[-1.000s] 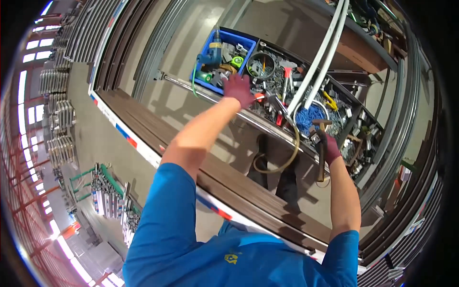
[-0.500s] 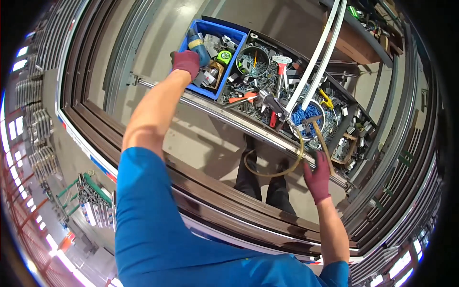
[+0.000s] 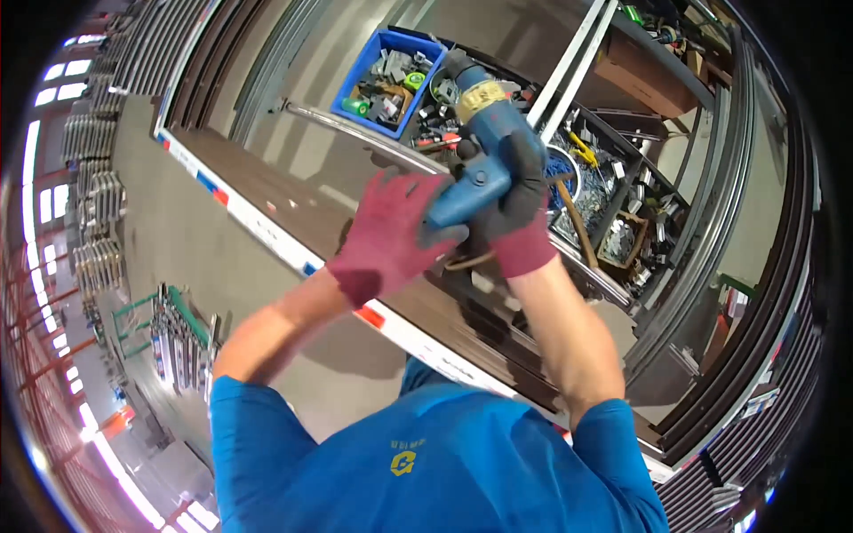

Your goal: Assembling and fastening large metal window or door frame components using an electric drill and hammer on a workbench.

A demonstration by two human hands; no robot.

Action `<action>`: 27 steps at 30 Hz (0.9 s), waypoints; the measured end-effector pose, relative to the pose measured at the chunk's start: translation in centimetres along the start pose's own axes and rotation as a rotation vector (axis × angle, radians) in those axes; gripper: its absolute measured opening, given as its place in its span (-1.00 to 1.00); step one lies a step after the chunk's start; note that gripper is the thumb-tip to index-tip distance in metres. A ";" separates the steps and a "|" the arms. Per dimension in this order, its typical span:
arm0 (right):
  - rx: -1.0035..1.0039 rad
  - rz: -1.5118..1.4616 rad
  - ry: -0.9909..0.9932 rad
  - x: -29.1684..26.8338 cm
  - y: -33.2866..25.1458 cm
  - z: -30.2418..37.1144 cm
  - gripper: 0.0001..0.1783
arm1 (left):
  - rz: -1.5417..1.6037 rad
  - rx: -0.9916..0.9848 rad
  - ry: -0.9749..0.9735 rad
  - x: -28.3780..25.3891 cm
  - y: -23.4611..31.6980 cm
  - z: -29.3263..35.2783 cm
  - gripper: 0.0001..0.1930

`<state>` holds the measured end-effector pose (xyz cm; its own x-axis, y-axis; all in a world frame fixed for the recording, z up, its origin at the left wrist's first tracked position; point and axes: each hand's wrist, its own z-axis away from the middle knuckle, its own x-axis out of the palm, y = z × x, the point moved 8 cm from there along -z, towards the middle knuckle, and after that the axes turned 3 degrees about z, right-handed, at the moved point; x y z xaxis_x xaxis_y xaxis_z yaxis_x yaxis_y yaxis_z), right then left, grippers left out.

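A blue cordless drill (image 3: 502,133) with a yellow band behind its dark chuck is held up in front of me, chuck pointing up and away to the left. My right hand (image 3: 520,200), in a dark red and black glove, wraps round the drill's body and grip. At the lower end of the handle, my left hand (image 3: 391,226) in a matching glove is closed round the base. The drill hides part of the metal parts tray behind it. Just beyond my right hand lies a wooden-handled hammer (image 3: 579,224), across the tray's near edge.
A blue crate (image 3: 371,126) with small parts, a tape measure and a green roll stands at the far left. Beside the hammer is a white tub (image 3: 573,185) of blue screws. Two long pale metal profiles (image 3: 569,67) slant across the tray. Brown frame bars (image 3: 267,209) surround me.
My left hand has lifted the drill out of the blue crate and brought it toward me. My right hand has moved from near the hammer onto the drill. The view has shifted.
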<state>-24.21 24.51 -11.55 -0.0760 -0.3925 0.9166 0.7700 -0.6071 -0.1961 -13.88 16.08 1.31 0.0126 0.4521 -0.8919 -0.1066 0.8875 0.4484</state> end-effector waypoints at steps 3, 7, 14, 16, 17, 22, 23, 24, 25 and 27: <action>0.110 0.107 -0.066 -2.1 -7.5 7.2 -0.13 | 0.123 -0.283 0.157 -0.1 1.7 6.2 -0.14; 0.167 0.521 -0.120 -5.1 -21.6 16.7 -0.10 | 0.746 -0.882 0.847 3.4 -3.1 19.3 -0.27; 0.338 1.028 -0.138 -14.4 -33.8 25.8 -0.10 | 1.607 -0.954 0.592 13.1 -9.2 18.0 -0.73; 0.388 1.103 -0.111 -14.6 -33.6 26.6 -0.08 | 1.379 -1.114 0.731 11.8 -6.3 17.5 -0.75; 0.403 1.093 -0.106 -14.7 -33.6 26.8 -0.08 | 1.139 -1.237 0.863 10.9 -6.0 18.9 -0.76; 0.776 1.281 -0.227 -15.5 -29.8 25.3 -0.03 | 0.904 -1.077 0.740 9.3 -5.1 19.9 -0.81; 0.696 1.226 -0.237 -16.3 -30.0 24.3 -0.03 | 0.900 -1.090 0.733 9.6 -5.7 20.1 -0.81; 0.823 1.150 -0.312 -16.7 -29.3 23.9 -0.01 | 0.847 -1.065 0.742 9.2 -5.5 20.1 -0.81; 0.841 1.135 -0.311 -16.9 -29.0 23.6 -0.01 | 0.795 -1.040 0.748 8.7 -5.4 20.0 -0.80; 0.811 1.160 -0.347 -16.6 -28.1 22.6 0.05 | 0.843 -1.204 0.808 9.2 -6.3 20.6 -0.78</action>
<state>-30.31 63.72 -13.42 0.8878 -0.1259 0.4426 0.4385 0.5234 -0.7306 7.37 16.50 -8.44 -0.8797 0.2350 -0.4134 -0.4705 -0.3053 0.8279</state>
